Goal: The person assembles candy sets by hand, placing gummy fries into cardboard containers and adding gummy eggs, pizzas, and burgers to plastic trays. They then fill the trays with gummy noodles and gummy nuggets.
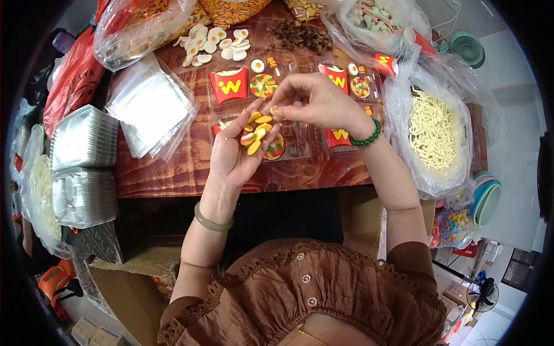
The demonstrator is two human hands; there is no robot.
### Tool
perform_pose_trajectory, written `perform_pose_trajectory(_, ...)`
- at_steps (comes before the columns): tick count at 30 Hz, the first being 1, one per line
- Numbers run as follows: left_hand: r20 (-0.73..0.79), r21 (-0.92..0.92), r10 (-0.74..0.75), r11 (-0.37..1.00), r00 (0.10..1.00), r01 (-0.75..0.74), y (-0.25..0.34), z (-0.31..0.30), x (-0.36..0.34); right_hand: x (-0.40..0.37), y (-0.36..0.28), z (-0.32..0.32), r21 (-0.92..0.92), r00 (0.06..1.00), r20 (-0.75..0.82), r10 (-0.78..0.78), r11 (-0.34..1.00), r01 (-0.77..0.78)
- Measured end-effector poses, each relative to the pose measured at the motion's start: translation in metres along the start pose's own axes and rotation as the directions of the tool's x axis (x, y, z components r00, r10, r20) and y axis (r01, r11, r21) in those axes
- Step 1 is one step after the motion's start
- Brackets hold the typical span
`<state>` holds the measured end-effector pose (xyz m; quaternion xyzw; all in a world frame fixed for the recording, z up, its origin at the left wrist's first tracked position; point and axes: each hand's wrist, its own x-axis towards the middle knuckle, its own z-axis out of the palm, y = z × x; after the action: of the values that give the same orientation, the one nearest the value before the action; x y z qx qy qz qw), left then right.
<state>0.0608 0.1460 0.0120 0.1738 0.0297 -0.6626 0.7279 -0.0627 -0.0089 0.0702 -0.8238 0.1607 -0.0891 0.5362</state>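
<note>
Left hand: the left hand (235,144) is turning palm up, fingers half curled, cupping yellow candies (257,132) over the near-left tray (299,145).
Right hand: the right hand (314,104) is arching in from the right, fingers bent down, fingertips pinching one yellow piece (273,110) just beside the left fingertips.
Forearms: both are reaching forward over the table (156,180), converging.
</note>
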Motion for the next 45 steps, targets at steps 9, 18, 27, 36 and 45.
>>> perform_pose_trajectory(9, -0.020, -0.040, -0.053, 0.998, 0.998, 0.053, -0.011, -0.016, -0.030, -0.036, 0.042, 0.049, -0.177, 0.924, -0.375, 0.080, 0.972, -0.156)
perform_pose_trajectory(18, 0.085, -0.122, -0.035, 0.992, 0.996, 0.046, -0.016, -0.012, -0.028, -0.044, 0.055, 0.072, -0.599, 0.903, -0.398, -0.162, 0.791, -0.123)
perform_pose_trajectory(27, 0.139, -0.023, -0.054, 0.998, 0.989, 0.058, -0.013, -0.001, -0.030, -0.045, 0.000, 0.032, -0.417, 0.892, -0.181, -0.414, 0.854, 0.311)
perform_pose_trajectory(36, 0.036, 0.048, -0.127, 0.991, 0.991, 0.125, -0.023, 0.010, -0.030, -0.031, -0.013, 0.027, -0.501, 0.873, 0.057, -0.484, 0.743, 0.444)
perform_pose_trajectory(45, -0.068, 0.098, -0.163, 0.981, 0.984, 0.169, -0.031, 0.010, -0.016, -0.044, 0.007, 0.033, -0.285, 0.946, -0.110, -0.306, 0.921, 0.265)
